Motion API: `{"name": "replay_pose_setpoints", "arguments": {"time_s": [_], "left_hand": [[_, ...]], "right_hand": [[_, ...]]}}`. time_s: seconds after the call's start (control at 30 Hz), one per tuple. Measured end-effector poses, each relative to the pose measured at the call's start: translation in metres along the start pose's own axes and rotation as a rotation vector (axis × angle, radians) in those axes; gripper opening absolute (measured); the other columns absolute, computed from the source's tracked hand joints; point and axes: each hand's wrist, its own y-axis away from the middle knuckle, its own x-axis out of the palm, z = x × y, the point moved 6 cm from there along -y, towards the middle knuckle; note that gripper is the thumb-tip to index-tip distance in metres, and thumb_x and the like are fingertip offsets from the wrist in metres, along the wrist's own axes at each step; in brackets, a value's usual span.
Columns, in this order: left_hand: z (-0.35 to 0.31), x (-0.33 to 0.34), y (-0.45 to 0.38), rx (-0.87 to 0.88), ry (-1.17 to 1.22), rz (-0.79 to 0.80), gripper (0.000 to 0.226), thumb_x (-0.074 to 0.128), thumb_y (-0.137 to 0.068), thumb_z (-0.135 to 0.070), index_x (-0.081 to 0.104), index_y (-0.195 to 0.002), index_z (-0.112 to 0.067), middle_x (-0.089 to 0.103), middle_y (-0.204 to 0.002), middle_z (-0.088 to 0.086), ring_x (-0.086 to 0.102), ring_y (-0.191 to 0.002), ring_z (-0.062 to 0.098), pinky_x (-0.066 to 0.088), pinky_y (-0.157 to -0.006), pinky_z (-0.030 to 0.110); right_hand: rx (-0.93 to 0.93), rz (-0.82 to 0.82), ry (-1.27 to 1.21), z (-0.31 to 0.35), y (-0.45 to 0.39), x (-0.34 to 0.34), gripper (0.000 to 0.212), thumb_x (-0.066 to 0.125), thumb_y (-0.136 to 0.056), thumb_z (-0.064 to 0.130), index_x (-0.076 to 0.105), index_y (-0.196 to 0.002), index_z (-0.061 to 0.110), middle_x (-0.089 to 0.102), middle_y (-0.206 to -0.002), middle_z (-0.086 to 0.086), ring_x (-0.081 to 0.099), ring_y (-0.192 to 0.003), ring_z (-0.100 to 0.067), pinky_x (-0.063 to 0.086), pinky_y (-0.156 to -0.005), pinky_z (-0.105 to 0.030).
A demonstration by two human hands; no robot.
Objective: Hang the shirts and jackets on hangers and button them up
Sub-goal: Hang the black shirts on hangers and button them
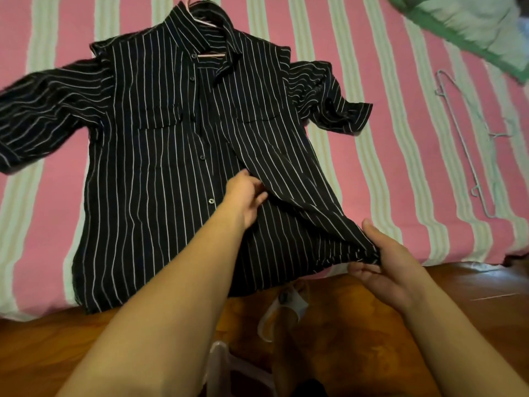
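On the striped bed, shirt lies on its pink hanger, left hand pinching the front edge below the collar, right hand gripping the hem; risk: uneven pull misaligns the buttons or slips the hanger out.

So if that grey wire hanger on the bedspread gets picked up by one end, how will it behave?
The grey wire hanger looks thin, so it is probably light and may flex. Lying flat on the striped bedspread, it should slide rather than roll. Its small hooks might snag fabric.
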Motion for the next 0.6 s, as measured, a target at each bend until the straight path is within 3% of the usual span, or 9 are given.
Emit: {"name": "replay_pose_setpoints", "arguments": {"time_s": [0.07,0.2,0.27,0.33,0.4,0.47,0.53,0.6], "left_hand": [[-0.018,0.013,-0.006,0.037,0.095,0.085,0.047,0.039,-0.089,0.010,0.058,-0.129,-0.007,0.066,-0.120,0.012,0.065,-0.089,0.018,0.053,-0.081,0.031],[-0.036,0.033,0.001,-0.003,0.213,0.368,0.040,0.045,-0.086,-0.001,0.056,-0.125,0.002,0.065,-0.127,0.022,0.064,-0.118,0.035,0.047,-0.108,0.051],[-0.047,0.041,0.014,0.077,0.129,0.476,0.024,0.049,-0.091,-0.010,0.061,-0.111,-0.004,0.071,-0.107,0.014,0.066,-0.104,0.030,0.042,-0.113,0.050],[-0.062,0.040,0.028,0.238,-0.090,0.439,0.009,0.055,-0.094,-0.011,0.062,-0.099,-0.013,0.069,-0.098,0.005,0.064,-0.094,0.023,0.050,-0.100,0.042],[-0.076,0.025,0.050,0.348,-0.236,0.337,0.024,0.058,-0.095,-0.004,0.062,-0.114,-0.018,0.069,-0.108,0.003,0.067,-0.096,0.022,0.057,-0.086,0.039],[-0.076,0.006,0.077,0.349,-0.239,0.327,0.050,0.061,-0.094,0.001,0.055,-0.133,-0.031,0.069,-0.118,0.002,0.071,-0.102,0.023,0.060,-0.086,0.042],[-0.048,-0.015,0.098,0.242,-0.397,0.343,0.068,0.065,-0.092,0.000,0.047,-0.141,-0.044,0.067,-0.119,-0.002,0.072,-0.102,0.019,0.059,-0.090,0.044],[-0.003,-0.031,0.107,0.068,-0.603,0.396,0.073,0.067,-0.092,-0.001,0.042,-0.148,-0.042,0.069,-0.103,-0.003,0.072,-0.102,0.016,0.050,-0.106,0.046]], "right_hand": [[0.006,0.017,-0.012,0.001,-0.002,-0.001,0.022,0.070,-0.086,0.032,0.066,-0.090,0.011,0.066,-0.074,-0.006,0.056,-0.046,-0.010,0.043,-0.039,-0.020],[0.018,0.042,-0.091,0.005,-0.006,0.000,0.022,0.061,-0.097,0.030,0.060,-0.088,0.009,0.056,-0.060,-0.002,0.042,-0.030,-0.005,0.040,-0.037,-0.018],[0.020,0.076,-0.095,0.006,-0.009,-0.002,0.024,0.061,-0.097,0.032,0.059,-0.088,0.010,0.053,-0.060,-0.001,0.032,-0.031,-0.006,0.037,-0.041,-0.018],[0.005,0.086,-0.079,0.007,-0.010,-0.005,0.026,0.061,-0.097,0.035,0.060,-0.088,0.011,0.052,-0.060,-0.001,0.028,-0.036,-0.007,0.037,-0.047,-0.019],[-0.072,0.048,0.057,0.010,-0.010,-0.009,0.031,0.059,-0.099,0.038,0.061,-0.084,0.011,0.054,-0.063,-0.004,0.041,-0.045,-0.011,0.044,-0.056,-0.025],[-0.251,-0.052,0.359,0.016,-0.009,-0.011,0.033,0.057,-0.101,0.038,0.064,-0.082,0.012,0.060,-0.071,-0.005,0.057,-0.066,-0.016,0.050,-0.065,-0.031],[-0.432,-0.050,0.687,0.016,-0.007,-0.003,0.041,0.052,-0.102,0.040,0.068,-0.078,0.010,0.066,-0.070,-0.002,0.063,-0.068,-0.016,0.054,-0.064,-0.033],[-0.495,-0.047,0.890,0.003,-0.010,0.002,0.051,0.051,-0.102,0.044,0.069,-0.078,0.003,0.066,-0.072,-0.014,0.065,-0.070,-0.031,0.053,-0.063,-0.043]]}}
